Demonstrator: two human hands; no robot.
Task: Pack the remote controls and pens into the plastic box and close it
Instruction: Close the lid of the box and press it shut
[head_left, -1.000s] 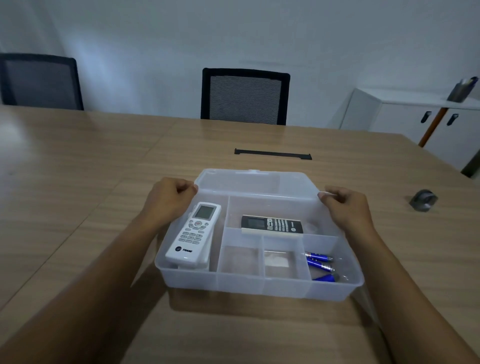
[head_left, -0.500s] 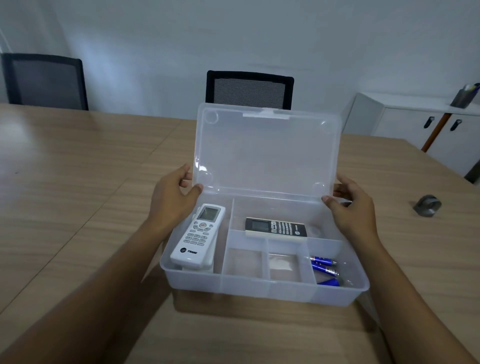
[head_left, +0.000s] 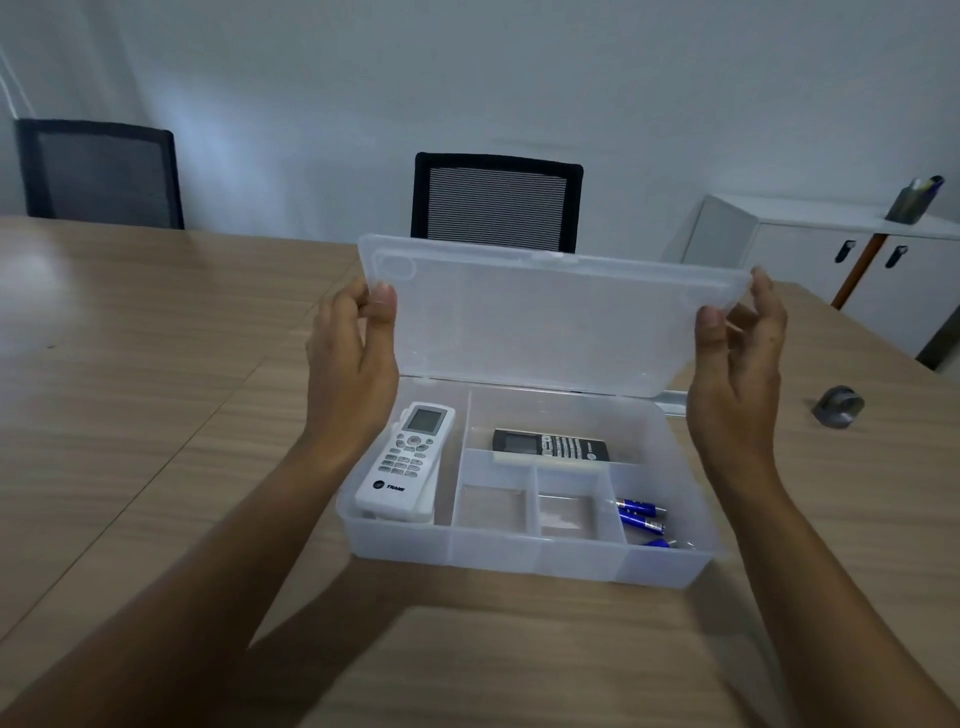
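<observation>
We see a clear plastic box (head_left: 524, 551) on a wooden worktop (head_left: 156, 415), its hinged lid (head_left: 545, 322) raised half-upright. Our left hand (head_left: 353, 364) and right hand (head_left: 737, 374) pinch the lid's side edges. Inside the box lie a white remote (head_left: 402, 462) at left, a black remote (head_left: 550, 446) at the back, and blue pens (head_left: 641, 517) at front right.

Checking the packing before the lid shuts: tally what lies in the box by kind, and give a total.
White remote control: 1, in the long left compartment.
Black remote control: 1, in the rear compartment.
Blue pens: 3 visible, in the front right compartment.
Total: 5 items in the plastic box.
</observation>
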